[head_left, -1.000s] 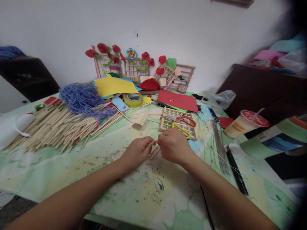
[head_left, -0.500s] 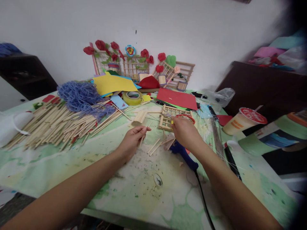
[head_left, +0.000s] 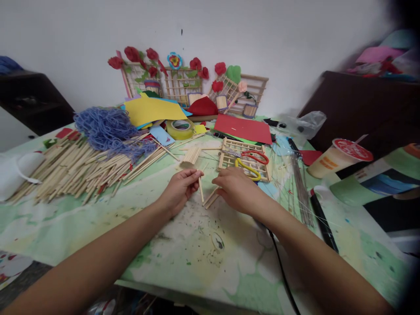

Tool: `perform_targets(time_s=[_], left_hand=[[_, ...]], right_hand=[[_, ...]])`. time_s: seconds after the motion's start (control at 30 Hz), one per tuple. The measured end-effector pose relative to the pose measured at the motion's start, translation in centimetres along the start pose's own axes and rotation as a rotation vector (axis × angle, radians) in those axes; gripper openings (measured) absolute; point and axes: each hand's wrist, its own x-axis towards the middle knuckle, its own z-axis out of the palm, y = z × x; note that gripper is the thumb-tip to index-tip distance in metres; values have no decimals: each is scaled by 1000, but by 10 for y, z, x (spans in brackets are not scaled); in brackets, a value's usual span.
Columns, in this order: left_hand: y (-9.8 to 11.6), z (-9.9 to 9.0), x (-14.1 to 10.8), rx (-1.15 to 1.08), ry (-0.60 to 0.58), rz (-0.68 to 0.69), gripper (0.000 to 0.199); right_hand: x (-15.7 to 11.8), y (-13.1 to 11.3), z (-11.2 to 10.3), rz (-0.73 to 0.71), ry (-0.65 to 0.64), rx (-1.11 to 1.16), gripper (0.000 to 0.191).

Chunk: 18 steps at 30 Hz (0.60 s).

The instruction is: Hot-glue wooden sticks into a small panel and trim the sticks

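My left hand (head_left: 183, 188) is closed, pinching a short thin wooden stick (head_left: 201, 190) that points down toward the table. Over two more short sticks (head_left: 211, 200) on the tabletop, my right hand (head_left: 234, 188) reaches with thumb and forefinger apart; its other fingers are partly hidden. Just beyond it, scissors (head_left: 255, 157) with red and yellow handles lie on a small wooden lattice (head_left: 229, 151). A small panel of sticks joined side by side (head_left: 191, 155) is behind my left hand. A glue gun is mostly covered by my right hand, its black cord (head_left: 278, 267) showing.
At left, a heap of sticks (head_left: 72, 170) lies beneath tangled blue yarn (head_left: 101, 127). Yellow sheets (head_left: 154, 109), tape (head_left: 180, 130) and red paper (head_left: 243, 128) lie behind. Flower-trimmed lattices (head_left: 182, 87) lean on the wall. Wires (head_left: 300, 192) and a drink cup (head_left: 337, 157) stand right.
My right hand has let go of the scissors, leaving them on the lattice, and has moved down and left to the short sticks. My left hand still holds its stick.
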Motion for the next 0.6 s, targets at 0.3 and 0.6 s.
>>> perform_targets(time_s=[0.3,0.6], left_hand=[[-2,2,-3,205,-21,46,27],[-8,2,-3,447,-120,92,28]], right_hand=[[0,-15,-2,-70,-16,139,27],[1,-21,5,134,-83,229,21]])
